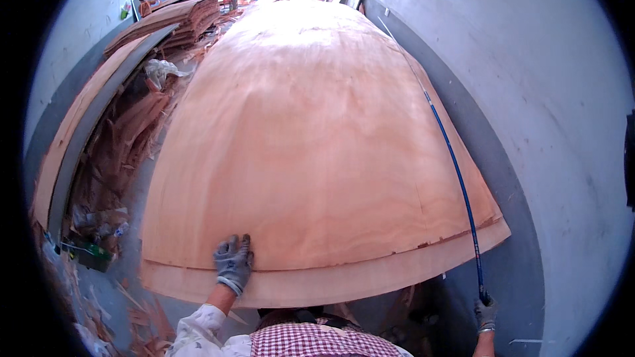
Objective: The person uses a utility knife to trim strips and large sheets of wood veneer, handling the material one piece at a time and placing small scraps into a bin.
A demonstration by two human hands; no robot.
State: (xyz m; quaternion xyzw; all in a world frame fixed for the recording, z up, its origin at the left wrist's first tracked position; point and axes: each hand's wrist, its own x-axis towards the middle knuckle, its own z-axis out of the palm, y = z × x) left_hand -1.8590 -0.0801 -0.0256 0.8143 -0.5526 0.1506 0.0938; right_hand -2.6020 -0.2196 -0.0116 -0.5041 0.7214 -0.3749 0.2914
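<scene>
Left hand (233,263), in a grey work glove: laid palm-down with fingers spread flat on the near edge of the large, thin, reddish-brown wood veneer sheet (311,152); it grips nothing. White sleeve at the wrist.

Right hand (486,313), also grey-gloved: closed around the lower end of a long, slim blue rod (456,168), low at the right of the view, off the pile's near right corner.

Blue rod: runs from the right hand up and away along the right edge of the veneer, beside the pale grey wall (549,92); its far part looks pale and thin.

Veneer sheet: topmost of a stack, filling the middle of the view. A paler sheet (331,284) beneath it juts out along the near edge.

Surroundings: veneer scraps and torn strips (122,139) on the floor to the left; long curved boards (73,139) beside them; further stacks of veneer (178,20) at the far left; a person in orange (144,5) well away in the background. Red-and-white checked shirt (311,342) at the lower edge.
</scene>
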